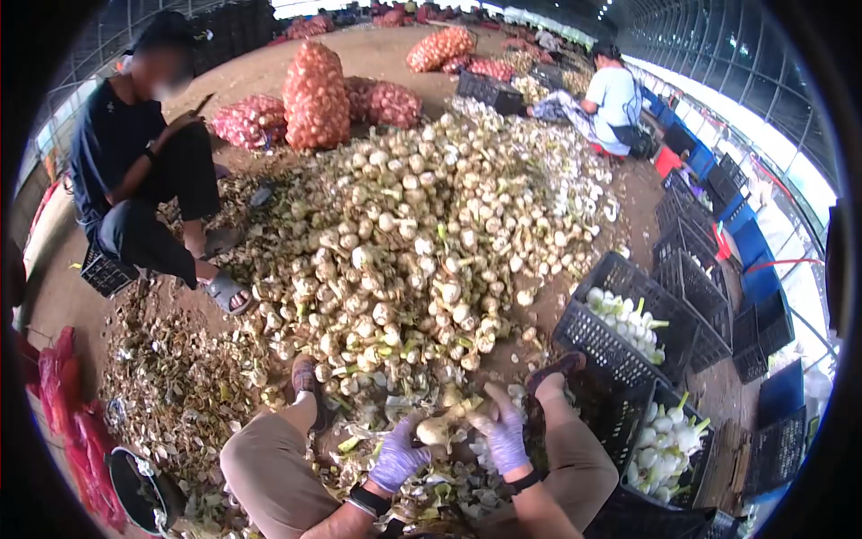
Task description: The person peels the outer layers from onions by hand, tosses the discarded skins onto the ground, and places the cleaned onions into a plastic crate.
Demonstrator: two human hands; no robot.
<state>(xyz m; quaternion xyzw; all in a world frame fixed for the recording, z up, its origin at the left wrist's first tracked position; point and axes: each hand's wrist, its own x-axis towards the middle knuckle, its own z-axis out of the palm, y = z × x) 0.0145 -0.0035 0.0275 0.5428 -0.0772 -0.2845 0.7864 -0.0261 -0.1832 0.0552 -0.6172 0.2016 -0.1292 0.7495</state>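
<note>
A pale garlic bulb (435, 433) with a brownish stem lies between my two gloved hands, low over the scraps between my knees. My left hand (400, 458), in a thin purple glove, is closed against the bulb's left side. From the right, my right hand (504, 436), gloved the same way, has its thumb and fingers around the stem end; the exact contact is small and partly hidden. Just beyond my hands rises a large heap of garlic bulbs (395, 260), many with roots and short stems. Peeled skins and leaves (440, 499) litter the ground beneath.
Black crates with trimmed white garlic (624, 322) and more garlic (664, 449) stand at my right. A seated person (135, 171) is at left, another (615, 103) farther back. Filled red net sacks (316, 99) stand behind the heap. A dark bucket (144, 494) sits lower left.
</note>
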